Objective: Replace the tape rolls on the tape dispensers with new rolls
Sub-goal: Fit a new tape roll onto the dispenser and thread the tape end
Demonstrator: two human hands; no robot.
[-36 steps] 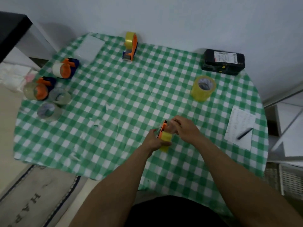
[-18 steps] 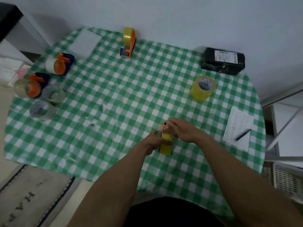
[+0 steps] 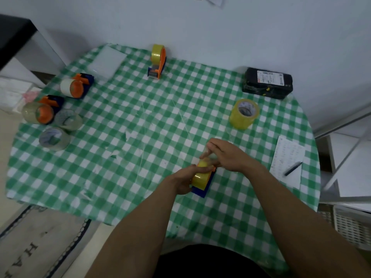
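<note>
Gripping the dispenser (image 3: 203, 190), yellow roll (image 3: 200, 177) mounted, with the left hand (image 3: 183, 180) at the near middle of the bench (image 3: 140, 137); pinching the loose tape end (image 3: 208, 156) with the right hand (image 3: 228, 155) just above. Likely to fold back on itself or wrinkle if drawn slack or skewed.

On the counter (image 3: 140, 121), a rear dispenser (image 3: 157, 61) is set by the wall (image 3: 200, 27). At the left, a side dispenser (image 3: 75, 88) is placed behind another dispenser (image 3: 43, 111). A spare roll (image 3: 244, 113) is found right, before a package (image 3: 267, 83).
</note>
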